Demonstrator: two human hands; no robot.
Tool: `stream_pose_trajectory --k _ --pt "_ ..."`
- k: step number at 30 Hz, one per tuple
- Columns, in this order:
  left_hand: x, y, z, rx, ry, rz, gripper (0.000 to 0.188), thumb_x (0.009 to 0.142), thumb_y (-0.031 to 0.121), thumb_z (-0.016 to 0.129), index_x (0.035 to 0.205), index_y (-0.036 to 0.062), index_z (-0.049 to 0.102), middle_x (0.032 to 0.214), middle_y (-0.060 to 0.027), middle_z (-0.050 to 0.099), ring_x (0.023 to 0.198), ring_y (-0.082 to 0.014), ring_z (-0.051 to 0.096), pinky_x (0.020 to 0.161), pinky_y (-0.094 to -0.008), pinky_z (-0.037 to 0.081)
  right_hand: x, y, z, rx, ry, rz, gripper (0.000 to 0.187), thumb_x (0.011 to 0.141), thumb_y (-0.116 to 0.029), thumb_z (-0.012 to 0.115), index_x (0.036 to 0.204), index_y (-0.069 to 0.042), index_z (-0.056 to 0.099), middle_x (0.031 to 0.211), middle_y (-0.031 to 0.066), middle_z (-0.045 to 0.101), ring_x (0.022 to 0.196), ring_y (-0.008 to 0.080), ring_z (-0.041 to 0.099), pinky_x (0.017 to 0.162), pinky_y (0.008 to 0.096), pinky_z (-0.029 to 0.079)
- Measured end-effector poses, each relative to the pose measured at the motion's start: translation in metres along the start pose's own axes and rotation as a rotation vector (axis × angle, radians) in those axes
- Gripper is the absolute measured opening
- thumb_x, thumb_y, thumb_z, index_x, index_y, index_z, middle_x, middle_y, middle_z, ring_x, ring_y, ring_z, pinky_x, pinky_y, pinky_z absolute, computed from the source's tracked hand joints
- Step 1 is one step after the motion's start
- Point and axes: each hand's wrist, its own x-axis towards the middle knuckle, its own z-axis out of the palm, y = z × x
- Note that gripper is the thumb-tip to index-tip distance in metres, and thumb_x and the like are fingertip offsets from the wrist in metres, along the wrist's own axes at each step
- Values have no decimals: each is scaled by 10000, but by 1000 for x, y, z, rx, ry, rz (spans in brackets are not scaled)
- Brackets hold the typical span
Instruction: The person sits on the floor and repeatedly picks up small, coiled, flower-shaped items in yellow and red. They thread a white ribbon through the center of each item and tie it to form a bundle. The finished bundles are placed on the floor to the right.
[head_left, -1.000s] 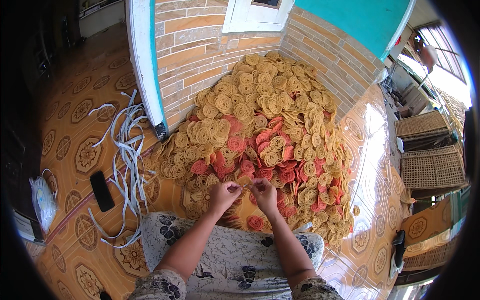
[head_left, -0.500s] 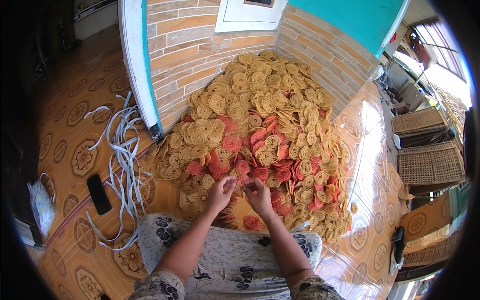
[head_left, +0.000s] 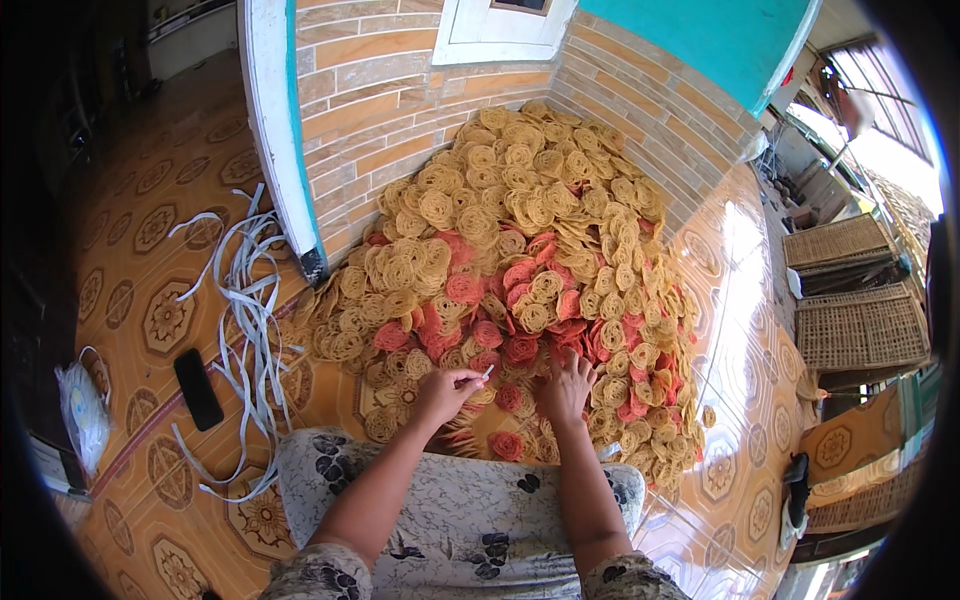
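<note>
A big heap of round coiled crackers (head_left: 520,250), yellow with a band of red ones, lies on the tiled floor against a brick wall. My left hand (head_left: 445,388) hovers at the heap's near edge, pinching a small thin white strip (head_left: 484,374) between its fingertips. My right hand (head_left: 566,388) rests flat with spread fingers on red and yellow crackers just right of it. A single red cracker (head_left: 506,445) lies below and between the hands. A floral grey cloth (head_left: 480,520) covers my lap under both forearms.
A loose bundle of white strips (head_left: 245,320) lies on the floor at left, with a black phone (head_left: 198,388) beside it and a plastic bag (head_left: 80,410) farther left. Woven bamboo trays (head_left: 860,320) lean at right. A white and blue door frame (head_left: 275,140) meets the wall.
Both hands have come slightly nearer to me, off the red crackers to the heap's front edge. My right hand has flattened onto the crackers, and the left hand shows a white strip.
</note>
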Motion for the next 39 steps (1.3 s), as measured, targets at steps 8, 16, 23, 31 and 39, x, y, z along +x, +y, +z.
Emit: stream_pose_trajectory --k 8,16,23,31,39 --pt "-2 5 -4 -177 -87 -130 182 909 149 677 1004 -1 714 875 -68 740 810 -100 695 722 -237 523 -2 -23 12 879 -252 300 130 882 -113 673 957 -14 709 741 87 674 595 146 604 545 288 463" --pt "5 -10 -2 -376 36 -186 151 923 119 661 982 -19 678 863 -57 709 798 -102 668 734 -243 524 2 -28 -1 1064 -345 366 158 859 -121 675 982 -25 700 761 75 659 701 185 621 664 320 478" --pt "5 -11 -3 -437 -3 -250 155 925 121 660 988 -20 673 873 -52 705 796 -94 660 732 -238 521 -7 -29 -6 325 -164 -295 67 869 -96 577 914 -73 620 738 93 631 895 245 588 782 393 389" --pt "-1 10 -12 -175 -126 -190 198 907 199 680 989 24 721 833 -30 724 756 -69 655 695 -236 503 -15 -15 31 1152 -388 548 142 958 -94 584 1006 25 645 873 97 700 751 162 662 685 310 528" --pt "-2 11 -9 -142 -135 -168 190 898 210 683 978 43 727 813 -24 727 737 -68 657 690 -244 507 -23 -20 33 1126 -394 313 117 890 -39 638 974 40 616 865 115 686 747 222 671 687 325 527"
